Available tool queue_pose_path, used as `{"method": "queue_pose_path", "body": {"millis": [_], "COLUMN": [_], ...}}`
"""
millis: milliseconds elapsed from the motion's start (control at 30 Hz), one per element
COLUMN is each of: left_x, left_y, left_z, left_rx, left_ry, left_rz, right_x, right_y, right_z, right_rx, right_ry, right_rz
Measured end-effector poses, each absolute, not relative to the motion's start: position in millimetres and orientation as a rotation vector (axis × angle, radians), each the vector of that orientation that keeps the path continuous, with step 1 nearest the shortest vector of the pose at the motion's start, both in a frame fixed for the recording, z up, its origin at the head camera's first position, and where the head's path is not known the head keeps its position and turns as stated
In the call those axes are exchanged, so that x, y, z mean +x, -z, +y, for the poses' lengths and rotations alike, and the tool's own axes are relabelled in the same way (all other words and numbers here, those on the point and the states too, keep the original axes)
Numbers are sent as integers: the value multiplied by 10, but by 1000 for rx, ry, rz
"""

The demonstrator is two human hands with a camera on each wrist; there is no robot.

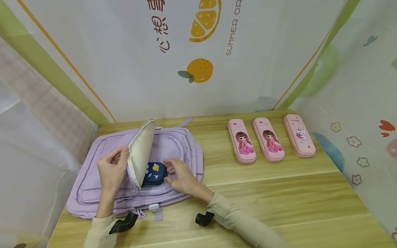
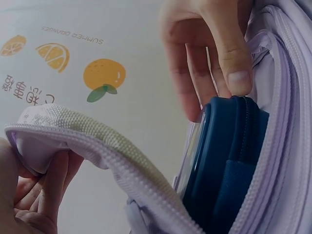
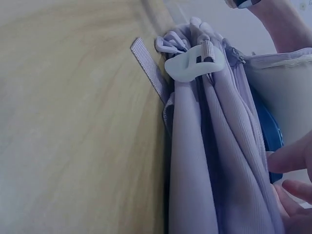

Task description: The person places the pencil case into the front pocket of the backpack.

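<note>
A light purple backpack (image 1: 108, 137) lies on the table with its front pocket flap (image 1: 143, 148) raised, showing a cream lining. My left hand (image 1: 113, 167) pinches the flap's zippered edge and holds it up. Inside the pocket sits a navy pencil case (image 1: 157, 174) with a yellow planet and other space pictures; its left part is hidden behind the flap. At the right end of that case is my right hand (image 1: 183, 177), thumb on one side and fingers on the other. In the left wrist view, the right thumb (image 2: 234, 63) meets the case's zippered edge.
Two pink pencil cases with a doll picture (image 1: 242, 141) (image 1: 268, 139) and a pink case with a rabbit (image 1: 299, 135) lie at the table's back right. A white strap buckle (image 1: 153, 207) juts from the backpack's near side. A printed curtain (image 1: 139, 86) hangs behind the table.
</note>
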State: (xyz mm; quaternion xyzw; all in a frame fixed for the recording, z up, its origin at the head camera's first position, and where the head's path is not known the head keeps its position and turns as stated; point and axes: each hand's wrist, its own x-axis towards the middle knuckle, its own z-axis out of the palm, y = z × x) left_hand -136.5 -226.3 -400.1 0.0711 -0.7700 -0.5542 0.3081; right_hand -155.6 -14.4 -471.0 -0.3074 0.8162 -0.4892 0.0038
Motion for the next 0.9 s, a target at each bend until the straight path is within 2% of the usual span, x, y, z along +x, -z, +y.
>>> {"method": "queue_pose_path", "body": {"millis": [333, 567, 900], "left_x": [-1364, -1378, -1382], "left_y": [4022, 4051, 4060], "left_z": [-2285, -2272, -2231], "left_rx": [206, 211, 202], "left_ry": [1467, 1470, 1466], "left_rz": [-2027, -2021, -2023], "right_x": [-1614, -1726, -1834], "right_y": [4648, 4637, 4621], "right_z": [13, 262, 669], "right_rx": [-1018, -1073, -942], "right_ry": [1345, 1402, 1523], "right_rz": [2746, 2842, 2889]}}
